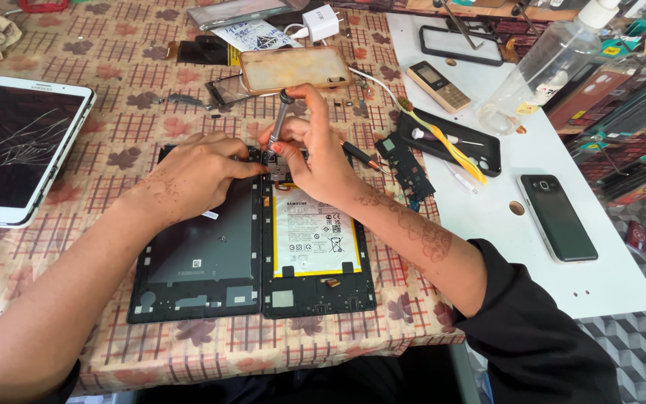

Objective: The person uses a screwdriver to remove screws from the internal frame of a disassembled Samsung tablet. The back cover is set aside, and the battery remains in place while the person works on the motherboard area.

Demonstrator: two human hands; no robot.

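Right hand [315,146] pinches the upright screwdriver [279,120] in a closed grip; beside it, left hand [203,172] presses flat, fingers loose, on the opened tablet [252,254].

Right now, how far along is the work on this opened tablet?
Done: the back cover is off and lies beside the tablet, leaving the battery exposed. In hand: the right hand works a screwdriver at the tablet's top edge while the left hand steadies it. Left: the battery sits in place and the tablet lies open.
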